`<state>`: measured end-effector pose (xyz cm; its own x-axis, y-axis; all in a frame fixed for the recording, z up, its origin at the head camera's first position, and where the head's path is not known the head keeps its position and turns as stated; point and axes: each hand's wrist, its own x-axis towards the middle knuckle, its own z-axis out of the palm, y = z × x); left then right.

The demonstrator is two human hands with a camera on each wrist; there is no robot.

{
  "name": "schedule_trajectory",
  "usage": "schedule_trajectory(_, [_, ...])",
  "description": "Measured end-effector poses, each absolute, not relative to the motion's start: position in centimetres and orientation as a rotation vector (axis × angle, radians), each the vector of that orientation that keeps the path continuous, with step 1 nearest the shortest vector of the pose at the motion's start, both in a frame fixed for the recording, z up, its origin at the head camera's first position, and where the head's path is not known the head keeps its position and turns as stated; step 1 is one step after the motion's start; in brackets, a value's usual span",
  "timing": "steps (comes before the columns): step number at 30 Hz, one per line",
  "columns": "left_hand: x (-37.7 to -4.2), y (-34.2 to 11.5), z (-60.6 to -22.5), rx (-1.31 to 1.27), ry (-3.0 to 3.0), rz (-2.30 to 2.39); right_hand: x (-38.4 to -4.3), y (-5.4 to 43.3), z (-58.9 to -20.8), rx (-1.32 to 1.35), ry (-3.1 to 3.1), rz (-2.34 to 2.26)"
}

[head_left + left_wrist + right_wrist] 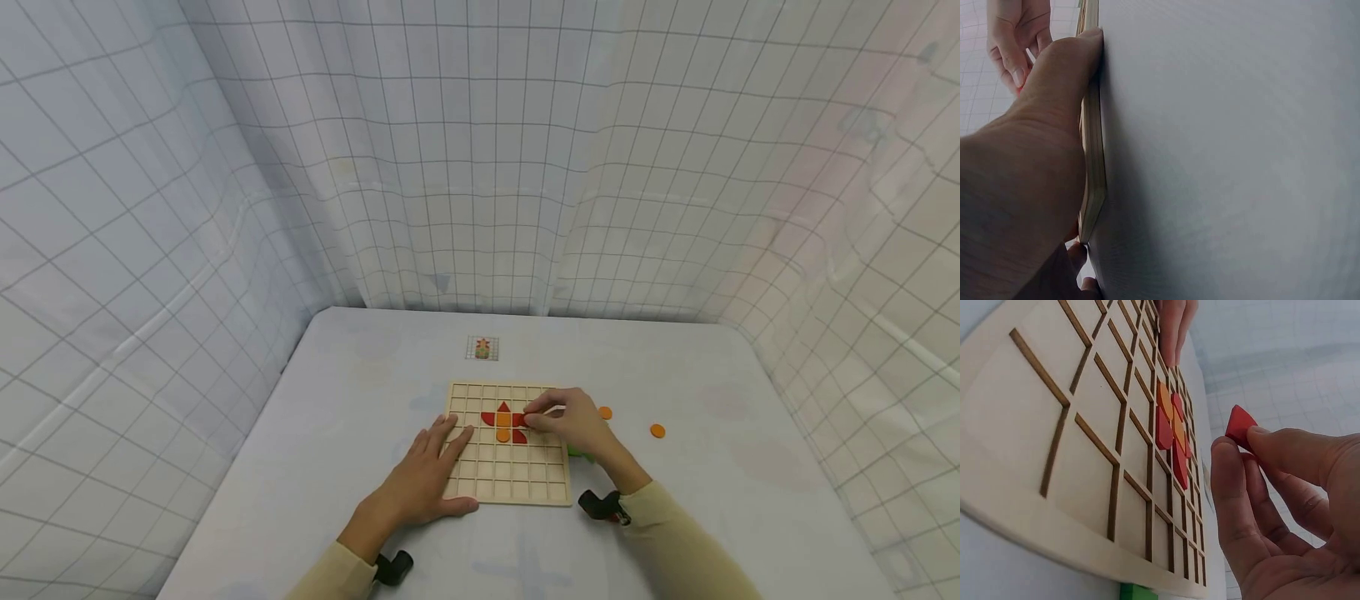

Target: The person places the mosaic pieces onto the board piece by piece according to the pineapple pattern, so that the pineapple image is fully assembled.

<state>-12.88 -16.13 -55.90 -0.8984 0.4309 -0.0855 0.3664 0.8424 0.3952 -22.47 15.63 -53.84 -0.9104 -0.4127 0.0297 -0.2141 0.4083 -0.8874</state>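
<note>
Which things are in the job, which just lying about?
In the job: grid board, pieces laid on it, red piece in right hand, probably the picture card.
Lying about: two orange discs, green piece; perhaps for later.

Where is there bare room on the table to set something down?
Bare tabletop lies left of the wooden grid board, beyond the left hand, and right of the outer orange disc. The board's right side is crowded: the right hand with a red piece in its grip, a green piece and the inner orange disc.

head: even, diffuse light | left wrist: dim, soft shadow beside board | right wrist: muted, backdrop hazy
</note>
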Motion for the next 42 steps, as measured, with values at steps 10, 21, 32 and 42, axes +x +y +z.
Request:
schedule_trajectory(10, [-12.8, -16.2, -55.8, 0.616, 2.841, 0.577, -22.6, 12.7, -54.3, -0.645, 2.587, -1.378])
schedule_trajectory(21, [-12.9, -16.3, -55.9, 0.655, 2.849, 0.567, -22.6, 9.9, -55.0, -0.675, 2.658, -1.273])
schedule_trajectory(32, [-12.8, -16.2, -55.8, 0.671, 2.856, 0.591, -22.5, 9.0, -54.8, -0.714, 2.684, -1.207])
schedule_trajectory(42, [-12.9, -16.3, -55.8, 0.675, 2.851, 0.576, -22.5, 8.6, -54.9, -0.757, 2.714, -1.097])
